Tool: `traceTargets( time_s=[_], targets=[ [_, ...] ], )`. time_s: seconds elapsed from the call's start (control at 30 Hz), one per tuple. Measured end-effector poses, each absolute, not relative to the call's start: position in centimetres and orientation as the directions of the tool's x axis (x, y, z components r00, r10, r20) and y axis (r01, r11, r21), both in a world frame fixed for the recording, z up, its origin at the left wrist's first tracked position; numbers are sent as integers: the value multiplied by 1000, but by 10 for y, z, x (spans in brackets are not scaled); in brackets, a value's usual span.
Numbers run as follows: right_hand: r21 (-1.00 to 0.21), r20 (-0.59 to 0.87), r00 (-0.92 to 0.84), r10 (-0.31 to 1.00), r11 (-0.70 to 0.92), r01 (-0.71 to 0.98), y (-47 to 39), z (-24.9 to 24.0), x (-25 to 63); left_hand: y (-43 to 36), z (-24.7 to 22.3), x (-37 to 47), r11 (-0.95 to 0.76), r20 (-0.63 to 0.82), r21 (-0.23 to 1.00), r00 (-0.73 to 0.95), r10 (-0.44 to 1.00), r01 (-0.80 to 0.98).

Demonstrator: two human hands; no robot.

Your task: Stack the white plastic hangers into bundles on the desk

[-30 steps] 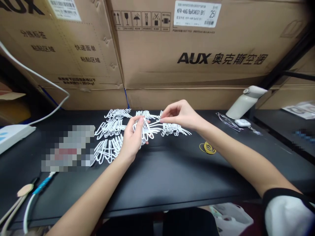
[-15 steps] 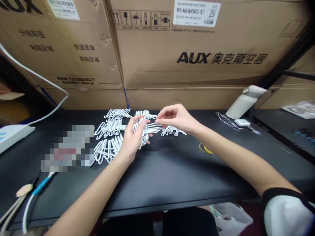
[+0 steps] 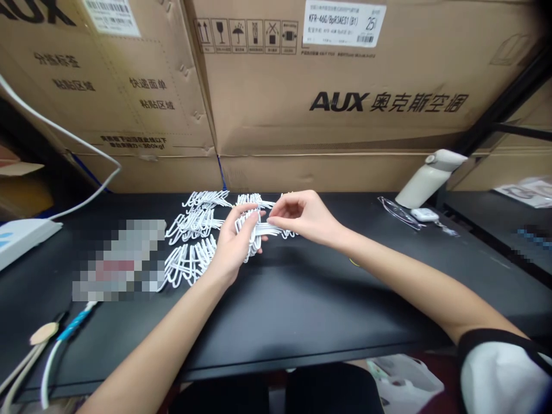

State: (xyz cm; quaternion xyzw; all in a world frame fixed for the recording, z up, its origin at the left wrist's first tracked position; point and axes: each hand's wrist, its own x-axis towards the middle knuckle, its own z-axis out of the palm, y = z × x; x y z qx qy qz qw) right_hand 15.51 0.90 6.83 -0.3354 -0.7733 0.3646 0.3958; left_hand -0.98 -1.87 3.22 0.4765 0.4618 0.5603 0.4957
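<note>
**Sorting of white hooked wires looks part-way through**

The left hand holds a bundle of white hooked wires above the worktop, its fingers clamped on the hooked ends while the straight tails point right. The right hand is at those tails, thumb and forefinger drawn close together; I cannot tell whether a wire is pinched between them.

Done, as far as I can judge: 3 groups of similar wires lie at the left, a far group, a middle group and a near group, set in rows with some overlap. A 4th, the back group, lies behind the left hand, and more hooks peek out below the right hand, mostly hidden by it.

Left, in my judgement: the held bundle, which is not yet set down and whose tails look not quite even. No tie shows on it, though the fingers hide much of it. A yellow strand shows beside the right forearm, too covered to identify. How many wires each group contains cannot be counted.
</note>
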Motion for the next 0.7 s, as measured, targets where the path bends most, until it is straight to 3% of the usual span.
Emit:
traceTargets(
  time_s=[0.13,0.23,0.4,0.53,0.7],
  targets=[
    [-711,403,-479,780,596,373,8,66,154,-18,31,-10,-117,107,986,-89,990,-122],
    [-688,345,-603,719,631,358,7,62,154,-18,31,-9,-126,119,988,-74,990,-92],
    [-795,255,-668,698,545,265,9,57,152,-18,29,-9,-149,148,989,-53,988,-17],
    [-886,72,-716,695,374,273,12,60,153,-20,25,-9,-251,253,963,-17,967,95],
    [-918,-109,-821,561,259,300,18,64,160,-25,24,-8,-312,304,935,72,950,167]
  ],
)
